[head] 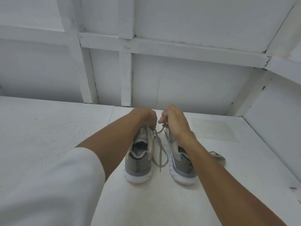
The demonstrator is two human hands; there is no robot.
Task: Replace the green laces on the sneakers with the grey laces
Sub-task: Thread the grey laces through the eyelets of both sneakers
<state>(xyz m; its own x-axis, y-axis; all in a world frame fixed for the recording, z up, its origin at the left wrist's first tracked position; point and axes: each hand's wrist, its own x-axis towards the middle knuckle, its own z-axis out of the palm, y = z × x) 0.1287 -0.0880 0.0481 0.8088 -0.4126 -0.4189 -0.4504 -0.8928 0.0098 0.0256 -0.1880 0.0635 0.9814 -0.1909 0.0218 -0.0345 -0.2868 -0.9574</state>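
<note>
We saw two grey sneakers with white soles standing side by side on a white table (48, 128), heels toward the near side and toes toward the far wall (187, 82). The left sneaker (139, 162) and the right sneaker (180, 163) stood a little apart. A grey lace (161, 149) came out of the front of the left sneaker, and its loose part lay on the table in the gap between the two shoes. The left hand (145, 118) had its fingers curled down and gripped the left sneaker at its far front part, where the lace strands went up to it. The right hand (175, 123) was just beside it, above the front of the right sneaker, and it pinched the grey lace between thumb and finger. The left arm wore a white sleeve (48, 176). On the right, near the right sneaker, lay a small lace heap (217, 156), partly hidden by the right arm; we could not tell its colour for sure
</note>
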